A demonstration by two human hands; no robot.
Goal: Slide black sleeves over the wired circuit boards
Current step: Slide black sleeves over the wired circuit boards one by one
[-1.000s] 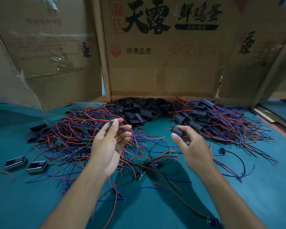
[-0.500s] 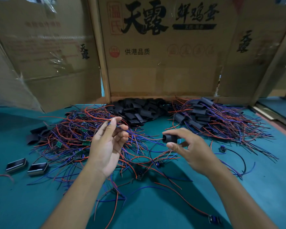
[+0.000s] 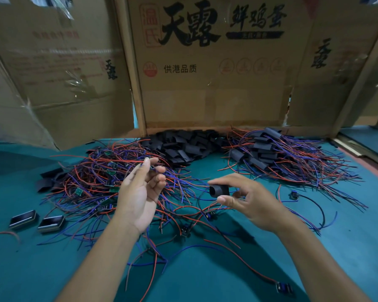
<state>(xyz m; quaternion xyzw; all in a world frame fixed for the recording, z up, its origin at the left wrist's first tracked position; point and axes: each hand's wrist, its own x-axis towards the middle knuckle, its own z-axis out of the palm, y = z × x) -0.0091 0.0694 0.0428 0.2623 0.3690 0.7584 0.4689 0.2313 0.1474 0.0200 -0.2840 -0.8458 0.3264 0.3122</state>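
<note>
**Black sleeve pinched in the right hand, wires in the left**

Black sleeve [image 3: 219,191] sits at the frame's centre, pinched between the thumb and forefinger of the right hand [image 3: 252,202], its round open end turned toward 9 o'clock. The other fingers of that hand curl loosely behind it.

At 9 o'clock from the sleeve, apart from it, the left hand [image 3: 140,192] is raised palm-up, fingers half curled, thumb and fingertips pinching thin wires; what hangs on their ends I cannot tell.

Behind the left hand, toward 10 o'clock, spreads a tangle of wired circuit boards [image 3: 100,179] with red and blue leads and small green boards. At 12 o'clock lies a heap of loose sleeves [image 3: 183,147]. At 2 o'clock lies a pile of sleeved boards [image 3: 277,155], wires fanning out to the right.

Stray leads cross the green table [image 3: 347,247] beneath both hands. Two small dark metal cases [image 3: 36,221] lie at 8 o'clock near the left edge. Cardboard boxes [image 3: 216,83] stand along the far side of the table.
</note>
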